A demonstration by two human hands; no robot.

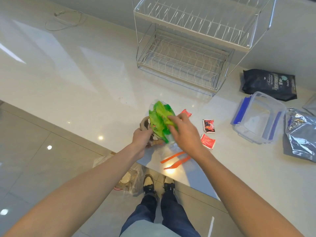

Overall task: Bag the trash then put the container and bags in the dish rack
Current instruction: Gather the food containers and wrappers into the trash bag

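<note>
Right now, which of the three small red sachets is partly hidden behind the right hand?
The far sachet, showing just past the right hand. The dark-printed sachet and the all-red sachet nearer the counter edge both lie in full view, right of that hand.

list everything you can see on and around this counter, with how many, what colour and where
dish rack: one, silver wire, two tiers, back of counter
clear container: one, blue clips, right side of counter
dark bag: one, black, behind the container
silver bag: one, right edge of counter
red packets: three, right of the hands
green wrapper: one, held between both hands
clear zip bag: one, orange strips, under the hands near the counter's front edge
brown trash: one piece, at the left hand
cable: one, pale, far left of counter
plastic bag: one, clear, on the floor
shoes: two, black and white
left hand: gripping trash
right hand: fingers on the wrapper
</note>
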